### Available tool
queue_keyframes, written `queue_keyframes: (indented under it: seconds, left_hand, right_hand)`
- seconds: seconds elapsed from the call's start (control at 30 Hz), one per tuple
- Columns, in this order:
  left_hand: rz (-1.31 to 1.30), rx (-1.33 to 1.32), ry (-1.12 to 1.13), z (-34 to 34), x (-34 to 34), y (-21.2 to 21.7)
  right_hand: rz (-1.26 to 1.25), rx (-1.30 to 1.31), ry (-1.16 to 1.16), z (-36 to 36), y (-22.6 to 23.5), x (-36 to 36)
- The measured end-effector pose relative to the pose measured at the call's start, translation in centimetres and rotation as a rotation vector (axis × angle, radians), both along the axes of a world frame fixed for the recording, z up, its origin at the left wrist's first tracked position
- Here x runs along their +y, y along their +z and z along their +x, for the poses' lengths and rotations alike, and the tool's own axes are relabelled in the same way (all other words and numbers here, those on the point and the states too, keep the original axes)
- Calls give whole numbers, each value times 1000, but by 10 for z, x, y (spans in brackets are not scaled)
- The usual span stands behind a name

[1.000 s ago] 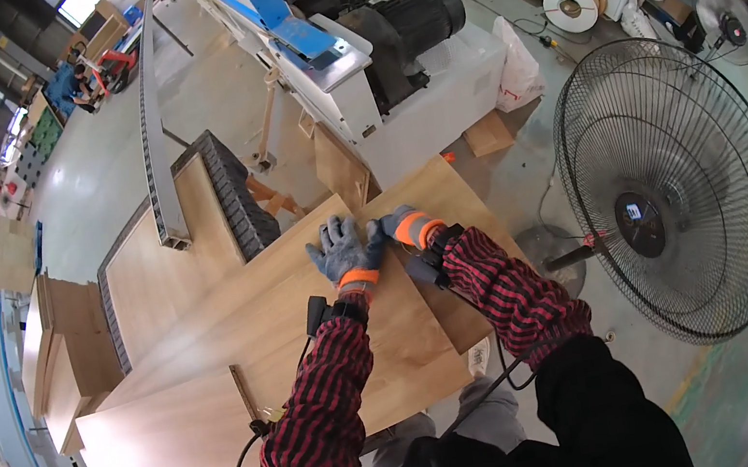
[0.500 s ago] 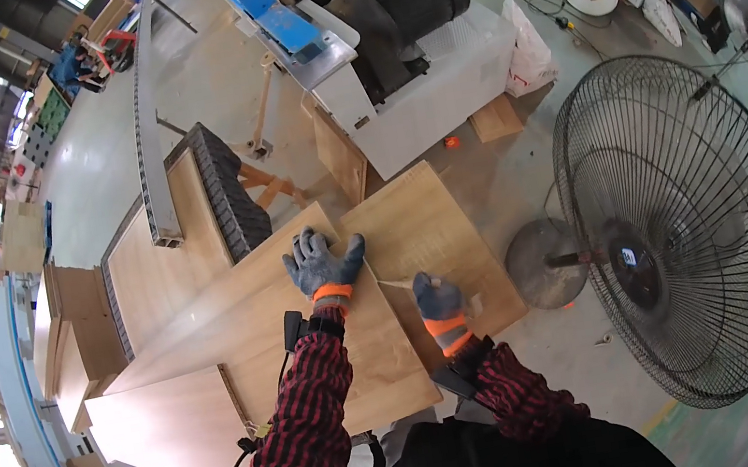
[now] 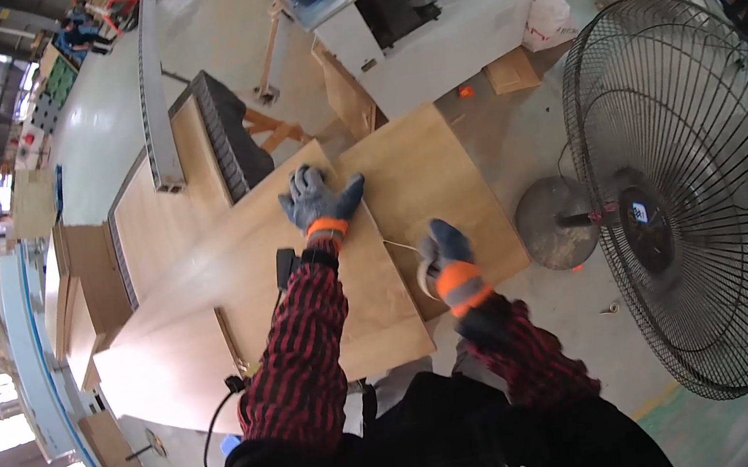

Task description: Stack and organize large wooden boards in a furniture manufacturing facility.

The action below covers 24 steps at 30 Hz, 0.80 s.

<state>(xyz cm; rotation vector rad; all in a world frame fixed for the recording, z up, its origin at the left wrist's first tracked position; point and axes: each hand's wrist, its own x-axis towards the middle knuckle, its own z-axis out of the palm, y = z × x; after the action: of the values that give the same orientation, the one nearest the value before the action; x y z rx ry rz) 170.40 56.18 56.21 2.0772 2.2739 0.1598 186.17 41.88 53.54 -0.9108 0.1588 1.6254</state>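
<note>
My left hand, in a grey glove with an orange cuff, presses down with spread fingers on a wide wood-faced panel, near its right edge. My right hand, gloved alike and slightly blurred, is closed on a pale roll of tape. A narrow strip of tape runs taut from the panel's right edge to this hand. Beneath and to the right lies a second wood-faced panel, over which my right hand hangs. The right fingertips are partly hidden.
At the right stands a big wire-caged fan on a round base. A white machine with a black motor is ahead. More panels and a long metal beam lie to the left. Far back is a person.
My right hand has shifted a little right and toward me and has turned, so the tape roll now shows. The left hand stays on the panel. The whole view has shifted.
</note>
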Motion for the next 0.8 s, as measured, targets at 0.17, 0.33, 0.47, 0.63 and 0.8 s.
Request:
queue_keyframes:
  seconds: [0.17, 0.33, 0.47, 0.63, 0.8]
  left_hand:
    - [69, 36, -14, 5, 1, -2]
    - [45, 7, -3, -2, -2, -7]
    - [56, -16, -4, 6, -1, -9]
    - [136, 24, -40, -1, 0, -7]
    - [109, 77, -57, -1, -8, -18]
  right_hand:
    - [-80, -116, 44, 44, 1, -139]
    - [-100, -436, 102, 67, 83, -194]
    - [54, -862, 350, 90, 65, -261]
    - [174, -1429, 750, 108, 120, -308]
    - [159, -1541, 737, 98, 113, -347]
